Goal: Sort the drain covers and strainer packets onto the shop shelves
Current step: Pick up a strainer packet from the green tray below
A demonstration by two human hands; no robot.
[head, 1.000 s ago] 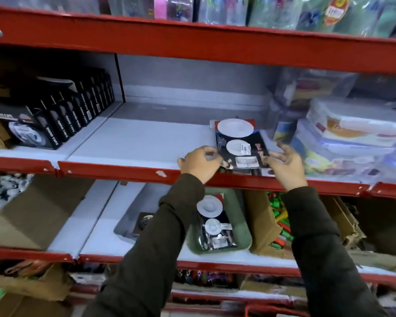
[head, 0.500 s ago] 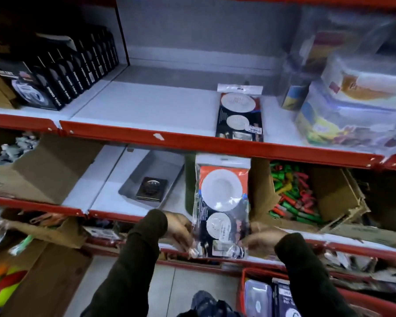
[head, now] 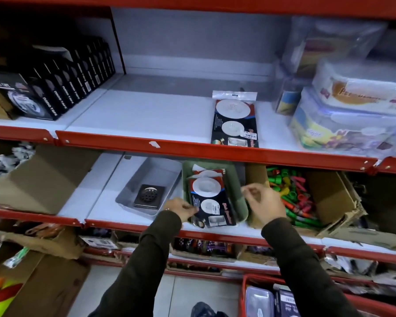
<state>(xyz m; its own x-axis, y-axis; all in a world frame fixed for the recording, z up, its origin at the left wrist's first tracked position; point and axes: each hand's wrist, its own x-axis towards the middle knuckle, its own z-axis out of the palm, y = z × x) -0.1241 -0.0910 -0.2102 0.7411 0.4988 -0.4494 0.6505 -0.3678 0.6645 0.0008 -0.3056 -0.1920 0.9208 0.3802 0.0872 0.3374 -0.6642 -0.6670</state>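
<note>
Now that I've dropped it — packet (head: 212, 203): back in green tray (head: 239, 177), frame centre
Left hand (head: 181, 208): fingertips touching packet edge, not clasping
Right hand (head: 264, 202): released, empty
Next: basket (head: 244, 291) stock, I judge

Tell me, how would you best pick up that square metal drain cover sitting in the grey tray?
Probably by two opposite side edges, coming down from above and the front. The drain cover lies flat near the front of the grey tray, so its top gives nothing to pinch, and the tray's open top leaves its edges reachable.
</note>
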